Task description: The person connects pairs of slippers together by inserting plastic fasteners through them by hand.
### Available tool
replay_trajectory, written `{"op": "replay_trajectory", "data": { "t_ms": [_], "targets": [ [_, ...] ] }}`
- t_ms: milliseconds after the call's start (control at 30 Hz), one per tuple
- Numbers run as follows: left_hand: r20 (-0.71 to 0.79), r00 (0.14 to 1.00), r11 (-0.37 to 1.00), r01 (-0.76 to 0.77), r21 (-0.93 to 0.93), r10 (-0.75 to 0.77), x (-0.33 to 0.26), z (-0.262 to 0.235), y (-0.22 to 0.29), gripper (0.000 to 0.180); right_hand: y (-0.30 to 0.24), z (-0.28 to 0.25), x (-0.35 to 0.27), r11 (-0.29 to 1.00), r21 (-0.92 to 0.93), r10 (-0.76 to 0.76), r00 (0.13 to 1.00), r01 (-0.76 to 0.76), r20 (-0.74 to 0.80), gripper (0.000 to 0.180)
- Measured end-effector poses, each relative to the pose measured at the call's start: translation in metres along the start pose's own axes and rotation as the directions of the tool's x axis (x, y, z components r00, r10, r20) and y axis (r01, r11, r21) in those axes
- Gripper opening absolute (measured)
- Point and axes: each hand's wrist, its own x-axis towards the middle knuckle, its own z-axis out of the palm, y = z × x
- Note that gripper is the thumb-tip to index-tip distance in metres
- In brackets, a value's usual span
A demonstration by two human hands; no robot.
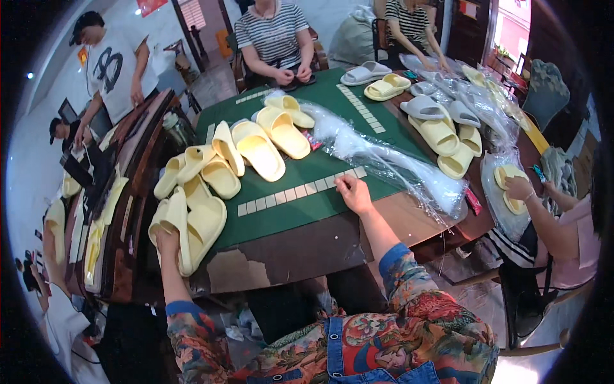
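Observation:
At the table's left edge, my left hand (168, 240) grips a pale yellow slipper (178, 221), its fingers partly hidden in the opening. Another yellow slipper (208, 221) lies against it. Further back, several more yellow slippers (257, 148) stand in a loose line on the green mat (275, 225). My right hand (353, 193) is above the front of the mat, its fingers curled together at the right end of a row of pale tiles (295, 193). Whether anything small sits between those fingertips I cannot make out. Beyond it stretches a heap of transparent plastic bags (374, 152).
Yellow and grey slippers (425, 107) cover the right side of the table. There a co-worker's hand (519, 187) touches yellow slippers in a plastic bag. Small red packets (472, 201) lie nearby. Two people sit across the table; another stands at left beside a dark rack (131, 173).

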Motion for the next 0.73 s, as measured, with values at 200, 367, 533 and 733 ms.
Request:
{"op": "replay_trajectory", "data": {
  "t_ms": [200, 367, 533, 733],
  "targets": [
    [0.146, 0.988, 0.914, 0.112, -0.389, -0.059, -0.032, -0.025, 0.017, 0.072, -0.001, 0.0, 0.002, 0.998, -0.062, -0.013, 1.0, 0.014, 0.004, 0.028],
    [-0.038, 0.991, 0.97, -0.137, -0.199, 0.132, -0.055, -0.017, 0.022, 0.062, 0.0, -0.001, -0.002, 1.0, -0.003, 0.009, 1.0, -0.009, -0.007, 0.027],
    [-0.063, 0.972, 0.969, -0.231, -0.092, 0.226, -0.06, -0.016, 0.018, 0.06, 0.001, 0.001, 0.0, 0.999, -0.035, 0.0, 1.0, -0.001, -0.014, 0.028],
    [-0.032, 0.998, 0.992, 0.049, 0.115, -0.045, -0.024, 0.002, 0.003, 0.076, -0.002, 0.0, -0.002, 0.999, -0.047, -0.016, 0.999, 0.015, -0.033, 0.027]
  ]
}}
